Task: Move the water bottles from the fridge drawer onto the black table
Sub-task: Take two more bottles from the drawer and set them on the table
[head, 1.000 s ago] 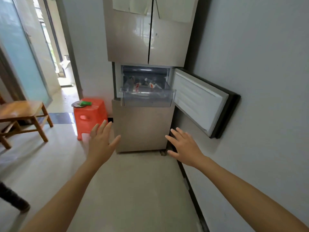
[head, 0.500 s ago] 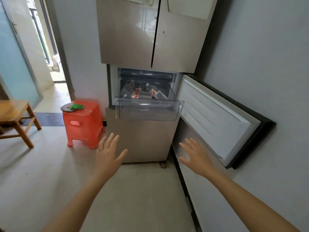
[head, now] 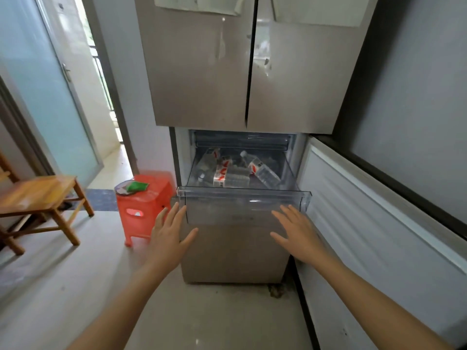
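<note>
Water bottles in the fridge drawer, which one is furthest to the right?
The slanted bottle with its white cap pointing toward the back; the other bottles are piled to the left of it.

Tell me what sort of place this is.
Most likely a home, a kitchen corner or hallway: a tall beige multi-door fridge with its clear plastic drawer pulled out, a red plastic stool and a wooden stool.

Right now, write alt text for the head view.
The left hand and right hand, both open, reach toward a pulled-out clear fridge drawer holding water bottles. The door stands open at right; a red stool sits left.
</note>
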Demonstrator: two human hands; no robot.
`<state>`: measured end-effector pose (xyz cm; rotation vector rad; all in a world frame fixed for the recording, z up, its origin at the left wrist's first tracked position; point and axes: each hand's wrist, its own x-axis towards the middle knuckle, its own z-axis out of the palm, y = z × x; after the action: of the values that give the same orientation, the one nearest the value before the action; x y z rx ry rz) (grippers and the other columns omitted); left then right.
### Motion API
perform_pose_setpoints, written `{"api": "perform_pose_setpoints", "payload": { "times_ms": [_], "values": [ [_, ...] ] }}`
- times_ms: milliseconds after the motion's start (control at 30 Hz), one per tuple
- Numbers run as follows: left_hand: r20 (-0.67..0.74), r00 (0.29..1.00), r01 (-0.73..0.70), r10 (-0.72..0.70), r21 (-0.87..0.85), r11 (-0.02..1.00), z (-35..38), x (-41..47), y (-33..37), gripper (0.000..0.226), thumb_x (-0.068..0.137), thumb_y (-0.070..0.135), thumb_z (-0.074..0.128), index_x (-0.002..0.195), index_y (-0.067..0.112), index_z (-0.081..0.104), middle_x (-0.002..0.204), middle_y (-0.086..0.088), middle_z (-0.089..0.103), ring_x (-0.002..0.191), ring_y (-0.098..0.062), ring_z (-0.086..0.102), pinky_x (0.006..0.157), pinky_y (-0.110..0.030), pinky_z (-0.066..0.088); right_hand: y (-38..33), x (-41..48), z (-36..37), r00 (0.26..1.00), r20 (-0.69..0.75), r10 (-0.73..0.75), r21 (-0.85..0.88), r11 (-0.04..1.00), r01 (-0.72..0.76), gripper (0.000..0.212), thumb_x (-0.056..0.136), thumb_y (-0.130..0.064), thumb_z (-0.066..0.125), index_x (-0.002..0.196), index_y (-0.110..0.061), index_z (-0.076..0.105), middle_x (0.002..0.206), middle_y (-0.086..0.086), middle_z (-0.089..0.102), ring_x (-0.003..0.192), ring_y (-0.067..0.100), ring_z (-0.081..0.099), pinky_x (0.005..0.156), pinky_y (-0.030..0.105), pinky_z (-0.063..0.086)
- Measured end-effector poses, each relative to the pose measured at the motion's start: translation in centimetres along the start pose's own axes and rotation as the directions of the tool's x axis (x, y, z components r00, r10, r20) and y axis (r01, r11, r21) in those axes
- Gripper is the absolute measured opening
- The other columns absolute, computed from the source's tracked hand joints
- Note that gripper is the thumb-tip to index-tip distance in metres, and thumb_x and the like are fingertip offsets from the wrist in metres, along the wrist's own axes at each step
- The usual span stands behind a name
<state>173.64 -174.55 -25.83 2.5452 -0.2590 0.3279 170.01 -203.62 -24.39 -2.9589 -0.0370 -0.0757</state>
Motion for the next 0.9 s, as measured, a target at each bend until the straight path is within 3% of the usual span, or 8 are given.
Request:
{"api": "perform_pose_setpoints", "payload": {
  "times_ms": [233, 367, 467, 600, 667, 800, 900],
  "values": [
    [0.061, 0.997, 0.044, -0.046, 0.029, 0.999, 2.9, 5.0, -1.2, 0.061, 0.09, 0.04, 0.051, 0.143, 0.016, 0.031, 0.153, -0.002, 0.025, 0.142, -0.025, 0.013, 0.114, -0.042, 0.015, 1.6, 6.7, 2.4, 0.999, 0.036, -0.04, 0.024, 0.999, 0.04, 0.06, 0.096, -0.045, 0.037, 0.148, -0.025, 0.014, 0.157, 0.001, 0.003, 0.144, 0.017, -0.004, 0.116, 0.034, 0.002],
    [0.077, 0.997, 0.026, -0.029, 0.042, 0.999, 4.3, 9.9, -1.7, 0.085, 0.074, 0.065, 0.026, 0.142, 0.015, 0.033, 0.152, -0.003, 0.027, 0.141, -0.025, 0.015, 0.113, -0.042, 0.017, 2.0, 11.0, 3.0, 0.999, 0.034, -0.037, 0.038, 0.999, 0.036, 0.06, 0.096, -0.046, 0.036, 0.148, -0.026, 0.014, 0.157, 0.001, 0.003, 0.144, 0.017, -0.005, 0.116, 0.035, 0.001],
    [0.085, 0.996, -0.011, 0.009, 0.023, 1.0, 5.9, 14.3, -2.2, 0.093, 0.068, 0.067, 0.017, 0.141, 0.013, 0.035, 0.151, -0.006, 0.028, 0.14, -0.029, 0.016, 0.113, -0.043, 0.018, 2.1, 14.3, 3.7, 0.998, 0.06, -0.031, 0.004, 1.0, 0.031, 0.061, 0.095, -0.052, 0.028, 0.148, -0.026, 0.014, 0.157, 0.0, 0.002, 0.144, 0.016, -0.005, 0.116, 0.035, -0.001],
    [0.138, 0.99, -0.045, 0.039, 0.036, 0.998, 7.5, 19.8, -2.4, 0.082, 0.076, 0.062, 0.027, 0.143, 0.014, 0.031, 0.152, -0.004, 0.026, 0.141, -0.028, 0.014, 0.114, -0.042, 0.016, 2.5, 18.0, 4.2, 0.998, 0.067, -0.006, -0.029, 1.0, 0.008, 0.107, 0.06, -0.08, -0.014, 0.148, -0.026, 0.014, 0.157, 0.001, 0.002, 0.144, 0.017, -0.005, 0.115, 0.034, 0.0],
    [0.179, 0.982, -0.068, 0.059, 0.041, 0.997, 8.6, 22.2, -2.9, 0.072, 0.084, 0.054, 0.038, 0.144, 0.015, 0.029, 0.153, -0.003, 0.023, 0.142, -0.027, 0.011, 0.114, -0.04, 0.015, 2.7, 19.6, 4.5, 0.997, 0.079, 0.018, -0.029, 0.999, -0.016, 0.126, 0.045, -0.084, -0.031, 0.148, -0.026, 0.015, 0.157, 0.001, 0.002, 0.145, 0.018, -0.004, 0.115, 0.035, 0.0],
    [0.257, 0.964, -0.102, 0.076, 0.089, 0.991, 10.5, 24.6, -4.4, 0.068, 0.09, 0.051, 0.042, 0.145, 0.015, 0.024, 0.154, -0.003, 0.019, 0.143, -0.026, 0.009, 0.114, -0.04, 0.016, 3.0, 21.7, 5.0, 0.993, 0.095, 0.064, -0.008, 0.998, -0.063, 0.127, 0.045, -0.083, -0.033, 0.147, -0.027, 0.019, 0.157, 0.0, 0.005, 0.144, 0.017, -0.003, 0.115, 0.035, 0.0],
    [0.276, 0.959, -0.104, 0.061, 0.144, 0.984, 11.2, 24.4, -4.7, 0.081, 0.079, 0.064, 0.024, 0.144, 0.015, 0.029, 0.153, -0.004, 0.024, 0.141, -0.028, 0.017, 0.111, -0.043, 0.025, 3.7, 23.1, 5.3, 0.988, 0.138, 0.062, -0.023, 0.998, -0.06, 0.124, 0.047, -0.083, -0.03, 0.146, -0.027, 0.02, 0.157, -0.001, 0.007, 0.144, 0.016, 0.0, 0.115, 0.035, 0.003]
  ]
}}
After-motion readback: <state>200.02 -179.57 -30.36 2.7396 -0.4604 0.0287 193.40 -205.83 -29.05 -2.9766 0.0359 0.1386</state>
